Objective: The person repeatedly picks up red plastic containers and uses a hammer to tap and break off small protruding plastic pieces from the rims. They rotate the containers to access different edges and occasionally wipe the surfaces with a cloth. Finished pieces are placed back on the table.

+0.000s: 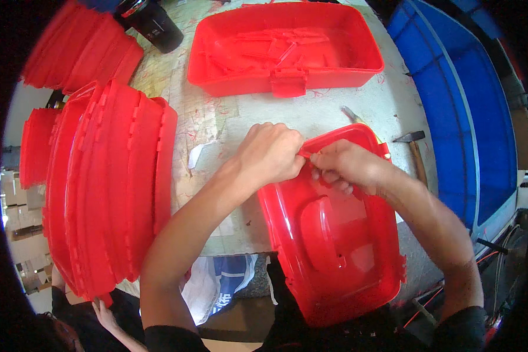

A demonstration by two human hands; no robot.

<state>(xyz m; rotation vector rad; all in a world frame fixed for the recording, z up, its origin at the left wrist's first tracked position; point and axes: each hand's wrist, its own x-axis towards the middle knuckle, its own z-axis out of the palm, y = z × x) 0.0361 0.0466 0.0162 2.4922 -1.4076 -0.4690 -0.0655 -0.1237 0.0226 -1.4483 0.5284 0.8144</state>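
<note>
A glossy red plastic lid [358,252] with a moulded recess in its middle lies tilted over the near table edge. At its far left corner, my left hand [271,151] is closed in a fist; what its fingers grip is hidden. Right beside it, my right hand [349,166] has thumb and forefinger pinched on a small red plastic piece [305,154] that shows between the two hands. Beyond the lid stands a red plastic box [229,83] with a front latch, holding thin red plastic scraps [281,50].
Nested red plastic parts [114,182] stack up at left, where another person's hand [104,315] touches their lower end. A hammer [418,154] and a knife-like tool [352,114] lie beyond the lid. A blue crate [446,111] stands right; a black cup [152,26] stands far left.
</note>
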